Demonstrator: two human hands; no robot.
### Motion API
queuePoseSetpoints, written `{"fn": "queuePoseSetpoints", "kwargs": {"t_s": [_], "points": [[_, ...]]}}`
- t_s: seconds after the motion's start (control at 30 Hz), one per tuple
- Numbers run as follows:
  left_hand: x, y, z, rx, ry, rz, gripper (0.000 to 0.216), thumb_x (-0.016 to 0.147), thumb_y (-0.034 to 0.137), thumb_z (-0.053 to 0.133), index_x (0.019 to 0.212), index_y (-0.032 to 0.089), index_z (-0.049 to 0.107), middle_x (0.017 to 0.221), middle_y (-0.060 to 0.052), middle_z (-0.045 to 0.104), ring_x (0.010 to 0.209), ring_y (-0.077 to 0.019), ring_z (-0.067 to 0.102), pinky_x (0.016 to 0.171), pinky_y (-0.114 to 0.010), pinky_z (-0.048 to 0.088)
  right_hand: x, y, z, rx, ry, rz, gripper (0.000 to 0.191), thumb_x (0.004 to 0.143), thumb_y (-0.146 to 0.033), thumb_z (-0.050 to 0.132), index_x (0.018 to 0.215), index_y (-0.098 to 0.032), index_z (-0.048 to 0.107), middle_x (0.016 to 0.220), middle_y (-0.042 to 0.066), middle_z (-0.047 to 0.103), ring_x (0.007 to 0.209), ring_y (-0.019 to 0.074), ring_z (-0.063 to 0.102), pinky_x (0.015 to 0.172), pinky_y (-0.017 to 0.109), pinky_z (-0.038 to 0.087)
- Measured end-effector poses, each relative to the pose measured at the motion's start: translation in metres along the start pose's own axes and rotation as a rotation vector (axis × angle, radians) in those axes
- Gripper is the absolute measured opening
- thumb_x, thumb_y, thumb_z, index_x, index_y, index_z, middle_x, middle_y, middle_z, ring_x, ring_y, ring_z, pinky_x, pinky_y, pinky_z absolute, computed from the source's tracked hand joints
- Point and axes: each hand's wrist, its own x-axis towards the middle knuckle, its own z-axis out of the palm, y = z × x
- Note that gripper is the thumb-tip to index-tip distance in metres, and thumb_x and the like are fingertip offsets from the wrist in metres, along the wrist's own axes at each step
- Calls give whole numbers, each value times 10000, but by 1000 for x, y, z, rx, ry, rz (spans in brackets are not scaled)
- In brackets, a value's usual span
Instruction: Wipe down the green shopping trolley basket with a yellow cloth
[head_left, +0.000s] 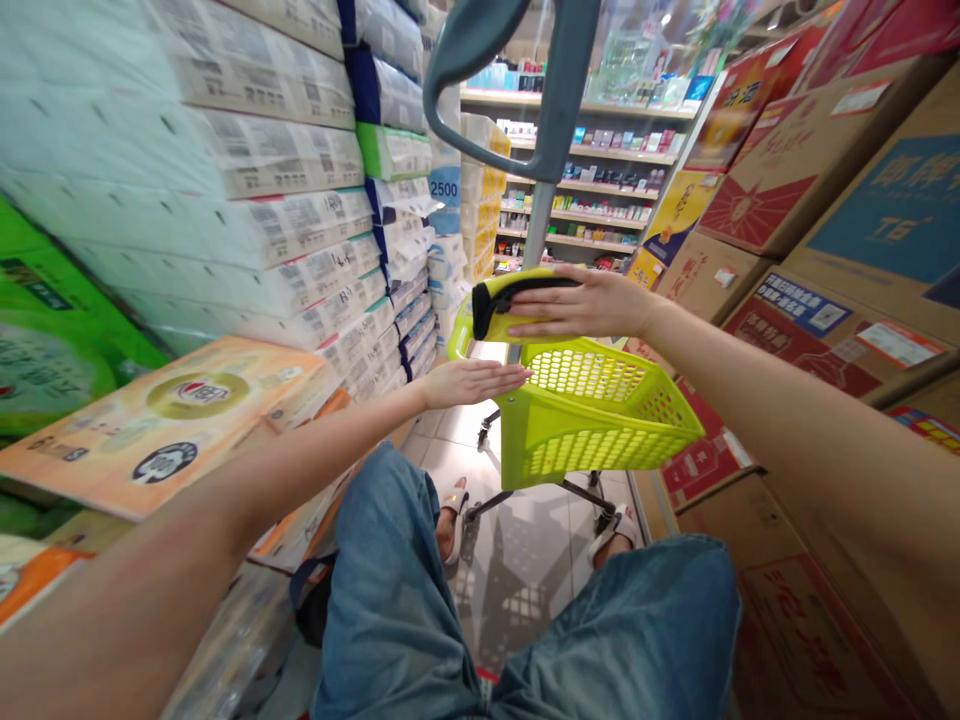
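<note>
Well, my right hand [577, 305] lies flat along the yellow and black thing [496, 308], with its fingers straight and close together. I can't tell if it has a real grip, because my thumb is hard to see. I can't tell just what the thing is, either. It sits out in front of me, by the grey pole [535, 238] and above the left end of the green basket [600, 425]. Its long side goes from left to right, tipped up a bit on the right, with a black end on the left. My right hand is nearer, on it. My left hand [474, 382] is just below, flat, fingers straight, holding nothing I can see, its tips by the basket's edge.
</note>
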Motion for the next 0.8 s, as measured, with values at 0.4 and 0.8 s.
{"fn": "queuePoseSetpoints", "kwargs": {"t_s": [0.4, 0.8], "points": [[-1, 2, 7, -26, 128, -21, 643, 930, 9, 302, 1534, 231, 307, 1627, 65, 224, 1483, -34, 198, 1211, -191, 243, -8, -30, 42, 27, 162, 187, 583, 970, -162, 423, 1476, -445, 361, 1469, -111, 503, 1363, 76, 471, 1244, 321, 192], [-1, 1, 3, 28, 167, -38, 586, 966, 39, 319, 1523, 220, 327, 1635, 73, 163, 1486, -35, 181, 1194, -172, 260, 7, 31, -20, 214, 453, 525, 344, 939, -389, 516, 1266, -432, 613, 1273, -122, 679, 1282, 164, 570, 1202, 457, 254]]}}
